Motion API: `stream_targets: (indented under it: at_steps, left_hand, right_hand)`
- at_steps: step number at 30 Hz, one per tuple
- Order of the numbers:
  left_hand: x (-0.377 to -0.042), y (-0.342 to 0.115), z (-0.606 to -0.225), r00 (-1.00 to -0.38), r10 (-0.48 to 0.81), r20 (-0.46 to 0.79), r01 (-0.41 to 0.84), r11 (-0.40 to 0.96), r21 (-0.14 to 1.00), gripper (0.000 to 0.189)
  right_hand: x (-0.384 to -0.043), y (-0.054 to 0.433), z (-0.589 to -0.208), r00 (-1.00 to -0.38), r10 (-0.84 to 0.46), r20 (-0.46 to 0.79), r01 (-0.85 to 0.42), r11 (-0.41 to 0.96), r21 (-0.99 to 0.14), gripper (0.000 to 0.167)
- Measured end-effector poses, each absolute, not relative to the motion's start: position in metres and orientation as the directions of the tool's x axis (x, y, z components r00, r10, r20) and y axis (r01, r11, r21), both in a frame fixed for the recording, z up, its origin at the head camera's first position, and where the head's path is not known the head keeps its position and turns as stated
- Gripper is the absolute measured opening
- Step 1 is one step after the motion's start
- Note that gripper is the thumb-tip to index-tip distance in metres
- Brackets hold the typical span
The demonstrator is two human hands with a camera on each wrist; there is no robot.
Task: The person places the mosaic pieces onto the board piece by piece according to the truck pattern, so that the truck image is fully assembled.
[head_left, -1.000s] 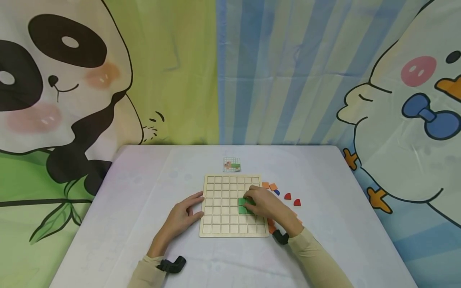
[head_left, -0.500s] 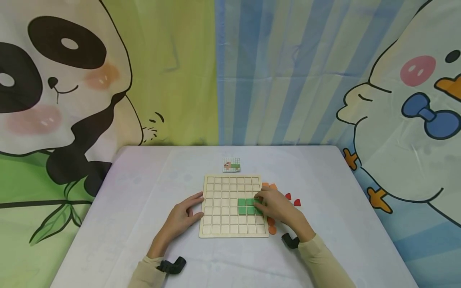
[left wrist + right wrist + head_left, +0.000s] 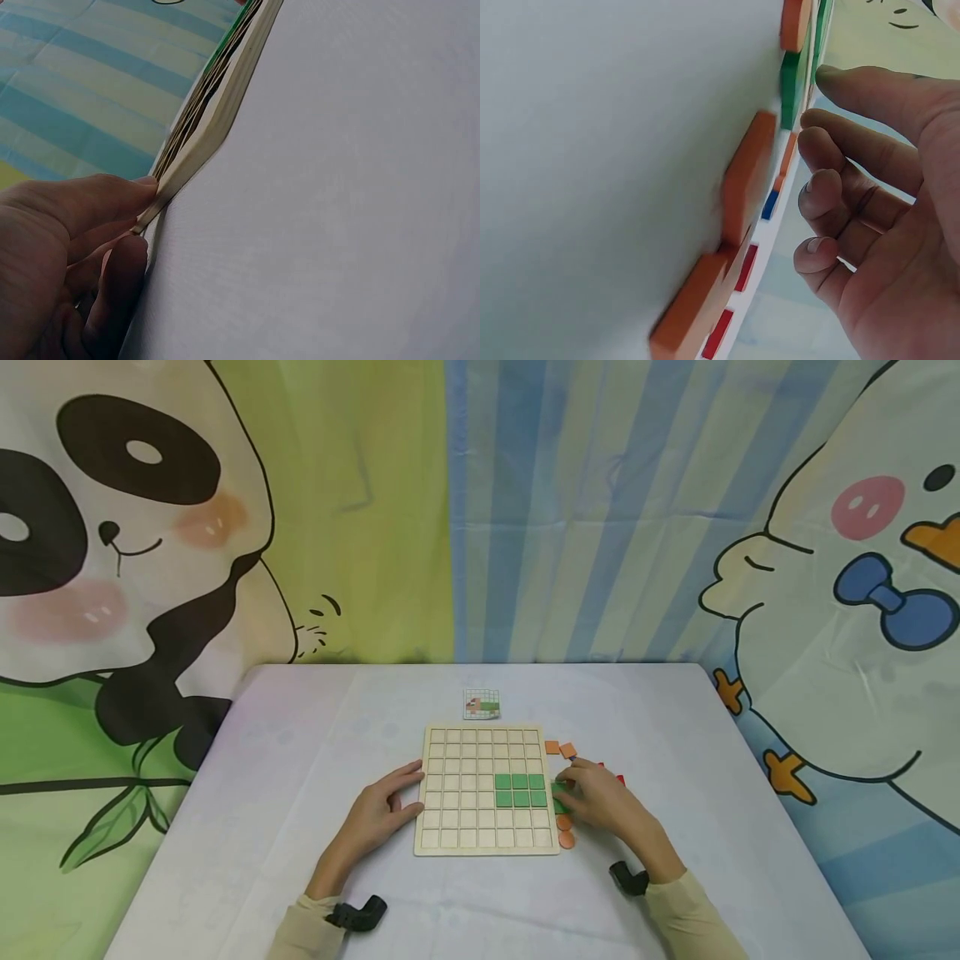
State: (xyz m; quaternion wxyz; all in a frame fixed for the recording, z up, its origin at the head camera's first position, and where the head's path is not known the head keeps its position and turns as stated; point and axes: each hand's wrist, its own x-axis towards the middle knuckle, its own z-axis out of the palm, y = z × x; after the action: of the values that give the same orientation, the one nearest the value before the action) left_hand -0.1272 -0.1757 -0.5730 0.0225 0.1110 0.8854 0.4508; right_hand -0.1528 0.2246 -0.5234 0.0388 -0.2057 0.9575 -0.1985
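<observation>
A wooden grid board lies on the table, a block of several green square tiles set in cells at its right side. My left hand touches the board's left edge with thumb and fingertips; the left wrist view shows the fingertips right at the rim. Just off the right edge, my right hand is over a green piece on the table, partly covering it. In the right wrist view its fingers are loosely bent and spread beside this green piece, nothing between them.
A small picture card lies beyond the board. Orange squares and orange round pieces sit along the board's right side. Red pieces and a blue one are partly hidden behind my right hand in the head view.
My right hand has moved right, off the green tiles to the piece beside the board. The green tiles in the grid are uncovered now. My left hand stays at the edge.
</observation>
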Motion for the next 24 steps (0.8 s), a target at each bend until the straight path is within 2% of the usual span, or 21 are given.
stream_targets:
  at_steps: [17, 24]
  left_hand:
    - [-0.127, -0.175, -0.574, -0.975, 0.214, 0.059, 0.172, 0.561, 0.810, 0.057]
    - [-0.128, -0.175, -0.574, -0.975, 0.212, 0.061, 0.173, 0.564, 0.807, 0.057]
  right_hand:
    - [-0.156, 0.235, -0.526, -0.918, -0.396, -0.032, -0.357, 0.858, -0.370, 0.020]
    - [-0.158, 0.237, -0.524, -0.925, -0.376, -0.054, -0.326, 0.858, -0.396, 0.021]
